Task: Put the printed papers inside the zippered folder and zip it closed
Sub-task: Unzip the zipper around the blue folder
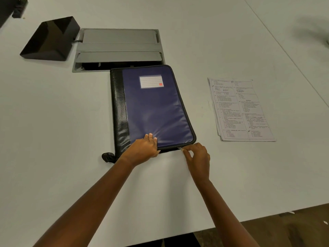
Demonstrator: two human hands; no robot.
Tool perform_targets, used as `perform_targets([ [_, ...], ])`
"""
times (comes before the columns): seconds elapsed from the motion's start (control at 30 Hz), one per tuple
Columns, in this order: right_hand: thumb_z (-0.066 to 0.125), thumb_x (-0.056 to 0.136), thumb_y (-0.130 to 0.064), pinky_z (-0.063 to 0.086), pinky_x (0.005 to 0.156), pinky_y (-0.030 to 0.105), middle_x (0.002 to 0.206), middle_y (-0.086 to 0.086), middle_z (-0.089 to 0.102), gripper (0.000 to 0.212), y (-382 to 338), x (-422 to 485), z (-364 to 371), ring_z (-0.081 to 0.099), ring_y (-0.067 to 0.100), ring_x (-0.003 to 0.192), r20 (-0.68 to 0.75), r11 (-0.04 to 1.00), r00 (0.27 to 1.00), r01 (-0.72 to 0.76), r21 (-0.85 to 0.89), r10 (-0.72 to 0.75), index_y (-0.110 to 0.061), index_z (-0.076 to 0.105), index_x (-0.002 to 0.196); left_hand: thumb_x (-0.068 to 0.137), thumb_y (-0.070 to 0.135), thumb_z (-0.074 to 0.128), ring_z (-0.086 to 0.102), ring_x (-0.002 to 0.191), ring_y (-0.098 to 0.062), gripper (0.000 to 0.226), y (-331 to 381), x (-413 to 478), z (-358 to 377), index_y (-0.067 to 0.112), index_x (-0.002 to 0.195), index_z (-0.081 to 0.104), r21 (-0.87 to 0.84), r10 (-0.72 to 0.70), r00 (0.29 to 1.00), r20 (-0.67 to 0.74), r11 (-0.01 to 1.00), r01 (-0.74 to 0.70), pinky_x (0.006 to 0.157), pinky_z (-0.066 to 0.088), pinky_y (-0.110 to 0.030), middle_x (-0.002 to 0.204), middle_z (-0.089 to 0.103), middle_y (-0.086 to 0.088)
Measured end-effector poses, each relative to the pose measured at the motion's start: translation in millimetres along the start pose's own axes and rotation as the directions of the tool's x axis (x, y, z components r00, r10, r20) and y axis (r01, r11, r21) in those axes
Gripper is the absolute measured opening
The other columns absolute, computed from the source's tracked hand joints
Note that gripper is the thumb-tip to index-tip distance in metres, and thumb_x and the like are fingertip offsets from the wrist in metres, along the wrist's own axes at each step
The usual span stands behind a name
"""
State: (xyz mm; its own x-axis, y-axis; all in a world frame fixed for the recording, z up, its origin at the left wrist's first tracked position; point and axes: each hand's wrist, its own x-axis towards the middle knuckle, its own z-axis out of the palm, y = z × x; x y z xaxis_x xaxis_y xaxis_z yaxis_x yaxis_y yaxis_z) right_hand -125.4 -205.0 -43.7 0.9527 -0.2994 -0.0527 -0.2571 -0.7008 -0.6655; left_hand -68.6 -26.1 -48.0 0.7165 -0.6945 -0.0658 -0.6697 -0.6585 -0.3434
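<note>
A blue zippered folder (153, 106) with a black leather spine lies flat and closed on the white table, a label window near its top. My left hand (144, 148) presses down on its near edge, fingers spread on the blue cover. My right hand (197, 155) pinches the small metal zipper pull (180, 148) at the folder's near edge, close to the right corner. The stack of printed papers (240, 109) lies on the table to the right of the folder, apart from it.
A grey cable hatch (119, 49) is set into the table just behind the folder. A black wedge-shaped device (51, 39) sits at the far left. A black strap end (108, 157) sticks out by the folder's near left corner. The table edge (249, 220) runs across the lower right.
</note>
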Motion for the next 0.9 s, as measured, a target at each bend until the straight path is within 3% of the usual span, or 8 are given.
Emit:
perform_targets([
  [0.2, 0.063, 0.085, -0.012, 0.047, 0.088, 0.044, 0.099, 0.014, 0.068, 0.014, -18, -14, 20, 0.06, 0.029, 0.095, 0.099, 0.997, 0.992, 0.07, 0.03, -0.073, -0.006, 0.068, 0.096, 0.05, 0.035, 0.09, 0.074, 0.064, -0.027, 0.054, 0, 1, 0, -0.004, 0.084, 0.074, 0.016, 0.0, 0.998, 0.064, 1.0, -0.001, 0.035, 0.054, -0.032, 0.077, 0.075, -0.022],
  [0.37, 0.059, 0.088, -0.018, 0.047, 0.092, 0.041, 0.102, 0.014, 0.068, 0.019, -31, -19, 40, 0.059, 0.026, 0.096, 0.174, 0.994, 0.979, 0.106, 0.026, -0.109, -0.006, 0.067, 0.1, 0.101, 0.016, 0.033, 0.043, 0.127, -0.045, 0.048, 5, 5, 17, -0.015, 0.137, 0.024, 0.002, 0.052, 0.975, 0.214, 0.999, -0.054, 0.09, 0.051, -0.05, 0.138, 0.035, -0.04],
  [0.43, 0.059, 0.089, -0.02, 0.048, 0.092, 0.04, 0.102, 0.014, 0.068, 0.02, -30, -20, 43, 0.059, 0.025, 0.096, 0.181, 0.995, 0.979, 0.097, 0.02, -0.099, -0.006, 0.067, 0.101, 0.097, 0.023, 0.047, 0.055, 0.118, -0.039, 0.049, 4, 1, 9, -0.012, 0.131, 0.04, -0.091, -0.013, 0.985, 0.173, 0.995, 0.029, 0.082, 0.057, -0.042, 0.131, 0.05, -0.034],
  [0.5, 0.058, 0.089, -0.022, 0.047, 0.094, 0.038, 0.104, 0.012, 0.068, 0.021, -27, -22, 44, 0.059, 0.023, 0.097, 0.191, 0.995, 0.977, 0.098, -0.005, -0.095, -0.008, 0.066, 0.103, 0.07, 0.037, 0.079, 0.072, 0.088, -0.027, 0.053, 3, -4, 4, -0.004, 0.103, 0.068, -0.119, 0.018, 0.996, 0.087, 0.993, -0.008, 0.058, 0.061, -0.031, 0.1, 0.072, -0.023],
  [0.63, 0.059, 0.088, -0.023, 0.046, 0.094, 0.035, 0.106, 0.01, 0.069, 0.022, -24, -23, 47, 0.06, 0.022, 0.098, 0.158, 0.993, 0.981, 0.119, -0.024, -0.114, -0.01, 0.066, 0.104, 0.046, 0.036, 0.091, 0.074, 0.073, -0.025, 0.052, 0, -10, 1, 0.003, 0.082, 0.075, -0.348, -0.079, 0.99, -0.115, 0.937, 0.034, 0.047, 0.058, -0.03, 0.085, 0.076, -0.016],
  [0.77, 0.061, 0.087, -0.02, 0.046, 0.09, 0.038, 0.1, 0.011, 0.07, 0.017, -25, -27, 52, 0.062, 0.025, 0.092, 0.08, 0.99, 0.988, 0.135, -0.034, -0.132, -0.01, 0.067, 0.099, 0.078, 0.024, 0.073, 0.063, 0.109, -0.035, 0.044, -8, -35, 16, 0.005, 0.117, 0.063, -0.498, -0.216, 0.973, -0.079, 0.854, 0.149, 0.088, 0.052, -0.048, 0.122, 0.063, -0.021],
  [0.83, 0.061, 0.087, -0.017, 0.043, 0.087, 0.038, 0.096, 0.011, 0.07, 0.013, -26, -30, 55, 0.062, 0.026, 0.089, 0.048, 0.99, 0.99, 0.134, -0.052, -0.132, -0.01, 0.068, 0.095, 0.092, 0.048, 0.035, 0.035, 0.136, -0.035, 0.057, -16, -52, 23, 0.015, 0.139, 0.041, -0.526, -0.331, 0.938, 0.105, 0.782, 0.335, 0.111, 0.029, -0.049, 0.148, 0.035, -0.02],
  [0.9, 0.063, 0.085, -0.015, 0.044, 0.085, 0.039, 0.092, 0.012, 0.07, 0.012, -27, -33, 59, 0.063, 0.027, 0.085, 0.021, 0.988, 0.991, 0.137, -0.069, -0.136, -0.009, 0.068, 0.094, 0.085, 0.065, 0.019, 0.013, 0.145, -0.032, 0.074, -23, -68, 29, 0.022, 0.146, 0.024, -0.564, -0.433, 0.867, 0.246, 0.664, 0.492, 0.117, 0.014, -0.046, 0.156, 0.011, -0.018],
])
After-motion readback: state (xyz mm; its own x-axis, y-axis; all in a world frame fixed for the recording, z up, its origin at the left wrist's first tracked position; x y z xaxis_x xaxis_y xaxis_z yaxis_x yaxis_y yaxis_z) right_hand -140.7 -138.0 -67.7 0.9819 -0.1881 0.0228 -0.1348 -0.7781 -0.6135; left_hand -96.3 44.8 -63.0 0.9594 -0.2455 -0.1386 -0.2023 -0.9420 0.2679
